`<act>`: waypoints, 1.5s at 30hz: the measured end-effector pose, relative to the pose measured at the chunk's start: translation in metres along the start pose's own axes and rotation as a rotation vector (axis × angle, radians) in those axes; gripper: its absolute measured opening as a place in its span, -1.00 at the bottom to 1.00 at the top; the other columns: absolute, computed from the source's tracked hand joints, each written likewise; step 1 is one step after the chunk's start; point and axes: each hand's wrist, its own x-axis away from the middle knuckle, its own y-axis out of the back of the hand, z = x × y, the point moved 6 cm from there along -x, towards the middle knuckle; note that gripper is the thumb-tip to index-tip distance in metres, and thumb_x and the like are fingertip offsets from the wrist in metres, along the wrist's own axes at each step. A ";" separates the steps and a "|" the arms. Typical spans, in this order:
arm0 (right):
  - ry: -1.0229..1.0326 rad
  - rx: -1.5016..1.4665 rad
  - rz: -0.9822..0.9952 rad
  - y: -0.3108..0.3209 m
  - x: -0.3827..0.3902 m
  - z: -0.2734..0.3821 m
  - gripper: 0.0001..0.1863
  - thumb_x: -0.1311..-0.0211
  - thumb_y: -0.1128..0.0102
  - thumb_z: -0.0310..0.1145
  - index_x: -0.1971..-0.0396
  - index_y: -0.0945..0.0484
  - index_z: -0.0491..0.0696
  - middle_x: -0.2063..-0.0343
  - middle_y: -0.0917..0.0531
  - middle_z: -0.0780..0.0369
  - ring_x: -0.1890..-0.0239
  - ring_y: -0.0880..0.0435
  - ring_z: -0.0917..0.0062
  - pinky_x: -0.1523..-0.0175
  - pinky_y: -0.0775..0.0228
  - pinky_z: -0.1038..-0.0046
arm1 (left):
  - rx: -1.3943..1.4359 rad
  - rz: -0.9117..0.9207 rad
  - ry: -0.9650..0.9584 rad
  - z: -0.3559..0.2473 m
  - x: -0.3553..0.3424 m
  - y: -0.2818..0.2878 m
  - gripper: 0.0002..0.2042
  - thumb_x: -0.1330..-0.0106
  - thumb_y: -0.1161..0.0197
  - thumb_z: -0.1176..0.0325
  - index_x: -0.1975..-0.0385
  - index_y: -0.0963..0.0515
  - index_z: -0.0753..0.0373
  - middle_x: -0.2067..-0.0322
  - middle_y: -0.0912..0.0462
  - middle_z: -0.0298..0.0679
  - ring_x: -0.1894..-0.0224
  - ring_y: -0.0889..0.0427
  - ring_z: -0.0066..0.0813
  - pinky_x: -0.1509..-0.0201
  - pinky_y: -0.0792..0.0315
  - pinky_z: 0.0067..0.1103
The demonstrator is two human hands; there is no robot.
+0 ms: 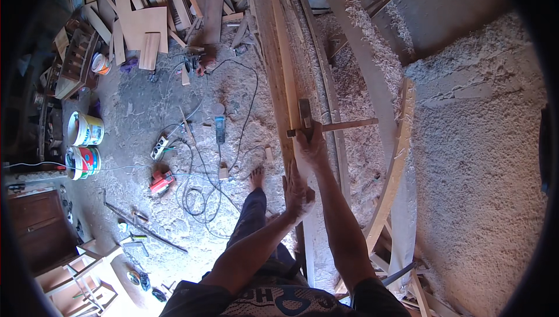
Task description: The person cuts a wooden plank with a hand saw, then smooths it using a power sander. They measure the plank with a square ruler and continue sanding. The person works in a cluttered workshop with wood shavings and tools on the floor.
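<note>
Wooden strip (285,55) lay lengthwise on the counter (304,69), running forward from the hands. I observed the right hand (312,147) closed on a wooden-stemmed tool (352,124), its stem projecting rightward. The left hand (298,193) was curled just behind; I could not tell whether it gripped. Further left, a blue power tool (219,129) lay on the floor (140,98).

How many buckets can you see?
3: a white and yellow bucket on the left, a red and green bucket just below it in the picture, and a smaller white and orange bucket higher up. Others may be hidden.
</note>
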 end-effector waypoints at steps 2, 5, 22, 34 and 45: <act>-0.010 0.018 -0.009 0.000 -0.004 0.000 -0.51 -0.33 -0.22 -0.24 -0.13 -0.27 -0.13 0.23 -0.64 -0.13 0.22 -0.71 -0.09 0.19 -0.58 0.09 | -0.029 0.003 -0.008 -0.002 -0.005 0.004 -0.04 0.01 -0.06 0.48 -0.50 0.22 0.31 -0.42 -0.04 0.25 -0.49 -0.03 0.23 -0.48 0.12 0.05; -0.089 0.033 -0.012 -0.005 -0.017 -0.007 -0.50 -0.32 -0.21 -0.24 -0.14 -0.27 -0.11 0.25 -0.66 -0.13 0.20 -0.70 -0.10 0.18 -0.57 0.07 | -0.077 0.007 -0.022 -0.009 -0.007 0.005 -0.04 0.00 -0.07 0.48 -0.50 0.23 0.32 -0.41 -0.05 0.26 -0.48 -0.05 0.24 -0.48 0.11 0.03; -0.366 -0.882 0.005 0.049 -0.014 0.069 -0.65 -0.39 -0.13 -0.14 0.02 -0.42 -0.09 0.45 -0.57 0.25 0.56 -0.56 0.56 0.57 -0.43 0.52 | -0.082 0.008 0.017 -0.004 -0.005 0.009 -0.06 -0.01 -0.02 0.56 -0.50 0.25 0.31 -0.42 -0.04 0.25 -0.49 -0.03 0.23 -0.48 0.12 0.05; -0.314 -1.316 0.061 0.071 0.003 0.132 -0.47 -0.38 -0.08 0.11 -0.03 -0.41 -0.07 0.36 -0.53 0.20 0.60 -0.53 0.57 0.66 -0.44 0.57 | -0.032 0.025 0.050 -0.013 0.002 0.007 -0.06 0.00 -0.03 0.58 -0.49 0.21 0.30 -0.42 -0.04 0.24 -0.49 -0.02 0.21 -0.50 0.13 0.03; -0.445 -1.351 -0.028 0.071 0.007 0.111 -0.53 -0.44 0.00 0.05 -0.12 -0.40 0.02 0.31 -0.51 0.18 0.57 -0.49 0.56 0.61 -0.48 0.57 | -0.047 0.040 0.015 -0.022 -0.007 0.009 -0.05 0.02 -0.04 0.58 -0.50 0.20 0.29 -0.42 -0.04 0.25 -0.49 -0.01 0.22 -0.48 0.09 0.03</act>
